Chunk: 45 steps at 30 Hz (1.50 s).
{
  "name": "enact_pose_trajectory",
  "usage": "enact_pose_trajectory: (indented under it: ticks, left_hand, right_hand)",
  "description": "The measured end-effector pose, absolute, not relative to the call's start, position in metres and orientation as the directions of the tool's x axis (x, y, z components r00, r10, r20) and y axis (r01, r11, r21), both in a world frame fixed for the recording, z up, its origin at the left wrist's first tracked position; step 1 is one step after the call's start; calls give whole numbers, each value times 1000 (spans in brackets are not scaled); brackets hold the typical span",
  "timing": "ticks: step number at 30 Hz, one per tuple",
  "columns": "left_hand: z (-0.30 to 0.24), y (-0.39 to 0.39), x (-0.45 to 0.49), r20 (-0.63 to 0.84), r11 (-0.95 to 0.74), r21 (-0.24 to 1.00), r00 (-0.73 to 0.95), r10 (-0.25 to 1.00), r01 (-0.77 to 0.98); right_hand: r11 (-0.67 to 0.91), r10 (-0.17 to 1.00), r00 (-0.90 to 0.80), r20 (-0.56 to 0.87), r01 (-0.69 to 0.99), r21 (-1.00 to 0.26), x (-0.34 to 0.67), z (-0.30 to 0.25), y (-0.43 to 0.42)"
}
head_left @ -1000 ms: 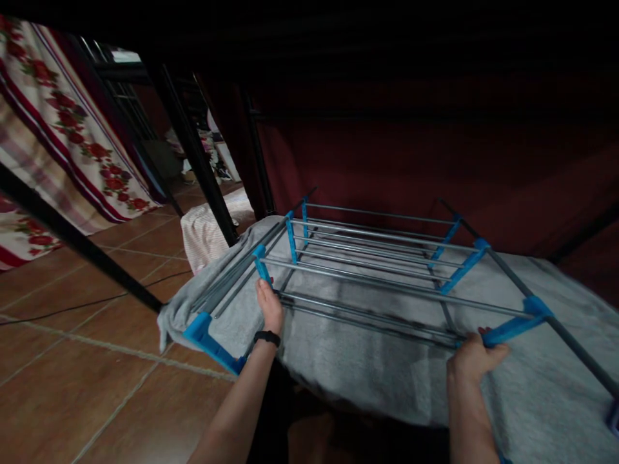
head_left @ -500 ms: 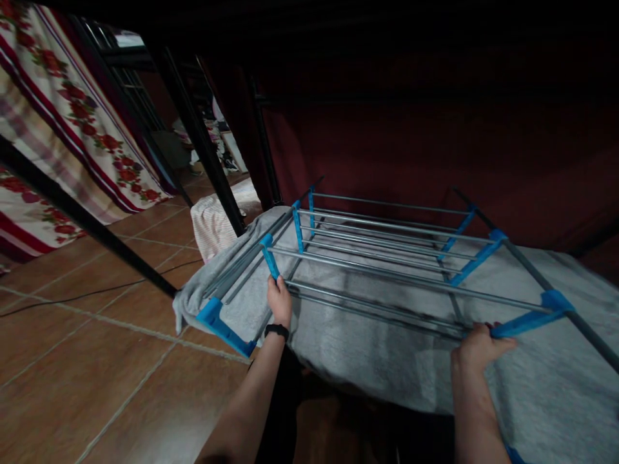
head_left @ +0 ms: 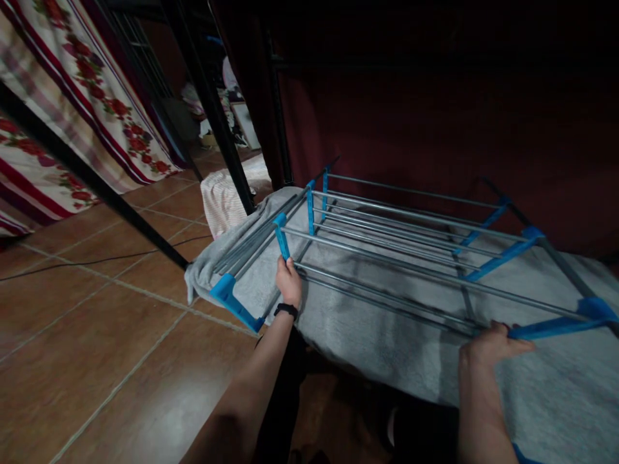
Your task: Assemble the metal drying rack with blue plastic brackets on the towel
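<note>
A shoe rack [head_left: 387, 252] of grey metal tubes with blue plastic brackets lies partly assembled on a grey blanket [head_left: 367, 348]. My left hand [head_left: 289, 281], with a black band at the wrist, is closed around the lower end of the left blue bracket [head_left: 281, 237], where the lower tubes meet it. At the other end, my right hand [head_left: 496, 346] grips the lower tubes beside the right blue bracket [head_left: 551, 328], its thumb stretched along the bracket. That bracket slants outward to the right. The fingertips of my right hand are hidden.
Several loose tubes [head_left: 254, 241] lie on the blanket at left, near a separate blue bracket [head_left: 235, 303]. A black bed post [head_left: 217, 116] and slanted bar [head_left: 97, 177] frame the left side. A cable [head_left: 111, 259] crosses the tiled floor [head_left: 130, 348]. Dark red cloth [head_left: 425, 129] hangs behind.
The view has shifted, with surroundings at left now higher and further right. The rack's right end leans further outward to the right. Both hands keep their holds.
</note>
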<state>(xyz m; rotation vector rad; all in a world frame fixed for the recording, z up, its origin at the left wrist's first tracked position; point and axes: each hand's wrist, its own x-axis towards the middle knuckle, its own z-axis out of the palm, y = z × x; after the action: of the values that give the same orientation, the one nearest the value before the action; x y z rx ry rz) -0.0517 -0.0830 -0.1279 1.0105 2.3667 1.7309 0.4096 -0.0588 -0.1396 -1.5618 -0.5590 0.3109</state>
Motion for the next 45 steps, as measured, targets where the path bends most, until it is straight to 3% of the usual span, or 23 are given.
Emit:
enact_pose_trajectory:
  ticks: [3, 7, 17, 20, 22, 26, 31, 35, 39, 45]
  left_hand:
    - [-128, -84, -47, 351, 134, 863, -769, 534, 487]
    - [-127, -91, -45, 341, 81, 877, -732, 590, 474]
    - [-127, -126, -37, 210, 146, 870, -621, 755, 471]
    - [-122, -156, -26, 233, 81, 837, -486, 842, 542]
    - [-118, -184, -24, 224, 6, 776, -284, 932, 631]
    - [-116, -251, -35, 88, -5, 673, -74, 993, 740]
    - [-143, -334, -82, -74, 135, 657, -115, 991, 742]
    - [-163, -353, -142, -183, 323, 538, -266, 946, 779]
    - [-143, -311, -197, -54, 449, 517, -495, 867, 729]
    - [-113, -199, -240, 342, 190, 623, -482, 807, 759]
  right_hand:
    - [77, 409, 901, 143, 122, -990, 409, -141, -57]
    - [113, 413, 900, 138, 100, -989, 408, -141, -56]
    - [190, 436, 891, 129, 49, -981, 409, -143, -58]
    - [174, 424, 897, 127, 57, -983, 410, -145, -55]
    - [173, 411, 902, 129, 62, -983, 412, -146, -53]
    - [196, 408, 906, 115, 36, -980, 415, -149, -50]
    - [232, 406, 908, 103, 7, -973, 419, -151, -48]
    - [227, 408, 909, 88, -7, -974, 421, -154, -48]
    - [222, 422, 903, 86, -11, -975, 423, -155, -49]
    - [210, 422, 902, 92, 2, -978, 422, -154, -50]
